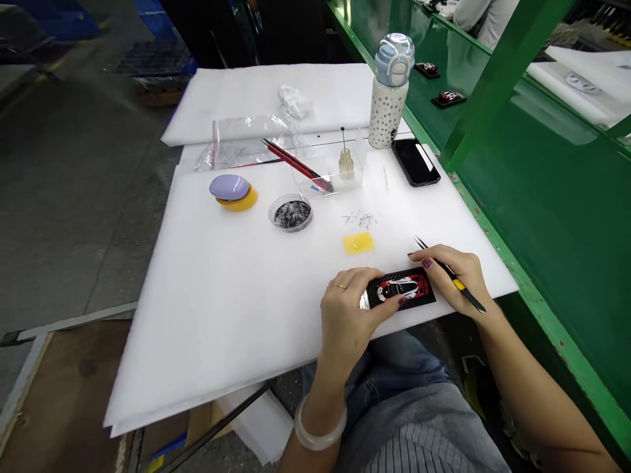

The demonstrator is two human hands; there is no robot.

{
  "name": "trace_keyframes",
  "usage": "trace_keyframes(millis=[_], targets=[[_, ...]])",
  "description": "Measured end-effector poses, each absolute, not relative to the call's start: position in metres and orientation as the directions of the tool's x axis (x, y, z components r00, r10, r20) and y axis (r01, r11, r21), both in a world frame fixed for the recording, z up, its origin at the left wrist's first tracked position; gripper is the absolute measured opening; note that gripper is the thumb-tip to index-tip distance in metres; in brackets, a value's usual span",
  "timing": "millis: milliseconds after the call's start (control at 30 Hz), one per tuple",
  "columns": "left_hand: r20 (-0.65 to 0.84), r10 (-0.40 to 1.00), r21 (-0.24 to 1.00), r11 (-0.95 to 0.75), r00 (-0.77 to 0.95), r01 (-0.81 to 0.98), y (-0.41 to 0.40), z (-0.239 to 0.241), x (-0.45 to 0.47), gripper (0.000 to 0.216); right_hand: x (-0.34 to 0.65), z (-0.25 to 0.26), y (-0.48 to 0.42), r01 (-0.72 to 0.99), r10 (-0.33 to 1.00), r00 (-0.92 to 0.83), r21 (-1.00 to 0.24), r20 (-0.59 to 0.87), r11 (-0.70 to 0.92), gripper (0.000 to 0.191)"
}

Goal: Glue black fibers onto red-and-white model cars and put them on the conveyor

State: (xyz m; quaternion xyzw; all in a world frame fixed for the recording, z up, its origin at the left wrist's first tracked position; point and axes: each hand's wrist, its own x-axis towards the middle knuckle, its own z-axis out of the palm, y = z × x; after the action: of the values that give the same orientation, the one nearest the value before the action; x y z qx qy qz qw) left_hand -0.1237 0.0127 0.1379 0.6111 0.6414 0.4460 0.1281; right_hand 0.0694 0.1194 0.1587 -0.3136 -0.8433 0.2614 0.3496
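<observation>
Nearest is the person's lap in blue jeans, with a pale bangle on the left wrist. Just beyond, at the near right edge of the white foam-covered tabletop, lies the model car, red and white on a flat black base. The left hand has its fingers closed on the base's left end, thumb along the near edge. The right hand rests at the right end, one fingertip on the far corner; its fingers are closed around a thin black tool with a yellow band, which lies slanted across the hand.

A little farther sit a small yellow piece and a scatter of tiny dark bits; to their left is a round clear dish of fine dark pieces, then a purple-and-yellow disc.

Behind these stands a clear box holding red-and-black sticks and a little bottle; a dark phone lies to its right. Farther back are a zip bag, a crumpled white scrap and a dotted drink bottle with a blue lid.

Along the right runs a green frame; two more small cars sit on its far ledge, and another person's sleeve shows at the top.
</observation>
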Motion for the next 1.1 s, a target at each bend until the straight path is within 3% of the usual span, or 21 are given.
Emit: trace_keyframes(millis=[67, 133, 300, 500, 1100], targets=[[0.374, 0.922, 0.672, -0.193, -0.103, 0.715, 0.011, 0.139, -0.127, 0.062, 0.073, 0.157, 0.113, 0.316, 0.695, -0.546, -0.653, 0.468, 0.689, 0.02], [0.363, 0.932, 0.609, -0.236, -0.001, 0.757, 0.01, 0.14, -0.13, 0.07, 0.078, 0.155, 0.106, 0.291, 0.687, -0.543, -0.66, 0.483, 0.693, 0.022], [0.384, 0.923, 0.595, -0.247, -0.001, 0.765, 0.011, 0.138, -0.13, 0.043, 0.081, 0.151, 0.1, 0.305, 0.711, -0.503, -0.669, 0.492, 0.678, 0.022], [0.428, 0.903, 0.597, -0.259, -0.029, 0.759, 0.014, 0.136, -0.13, 0.04, 0.069, 0.15, 0.11, 0.288, 0.663, -0.54, -0.626, 0.519, 0.725, 0.022], [0.419, 0.907, 0.604, -0.245, -0.041, 0.759, 0.015, 0.135, -0.13, 0.04, 0.064, 0.15, 0.11, 0.273, 0.66, -0.574, -0.646, 0.485, 0.713, 0.024]])
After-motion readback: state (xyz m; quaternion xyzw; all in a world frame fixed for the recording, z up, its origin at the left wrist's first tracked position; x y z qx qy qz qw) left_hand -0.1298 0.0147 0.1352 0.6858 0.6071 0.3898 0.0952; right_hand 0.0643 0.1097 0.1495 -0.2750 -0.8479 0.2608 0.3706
